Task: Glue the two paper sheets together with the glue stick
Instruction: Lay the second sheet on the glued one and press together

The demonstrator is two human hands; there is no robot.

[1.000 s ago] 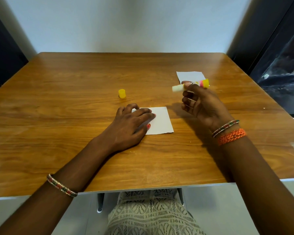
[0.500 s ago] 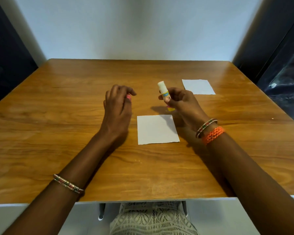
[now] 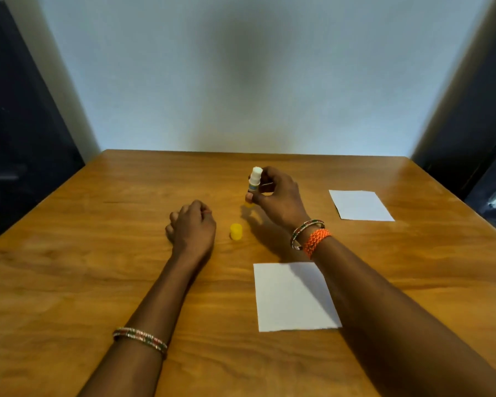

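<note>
Fingers of the right hand [image 3: 275,196] grip the uncapped glue stick [image 3: 255,180] upright; it has swung from tip-sideways to tip-up. The near sheet [image 3: 292,296], no longer pinned, lies bare, apparently glued. Left hand [image 3: 194,227] rests loosely curled and empty beside the cap [image 3: 236,231]. Recapping seemingly follows. The far sheet [image 3: 360,205] lies apart.

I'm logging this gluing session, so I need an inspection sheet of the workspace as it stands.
Surface: wooden table, bare wood.
Job's things: glue stick upright, uncapped; yellow cap on the table; near sheet and far sheet lying apart.
Clutter: nothing seen.
Hands: right hand grips the glue stick; left hand loosely curled, empty, beside the cap.
Cables: nothing seen.
Surroundings: pale wall, dark panels either side.
</note>
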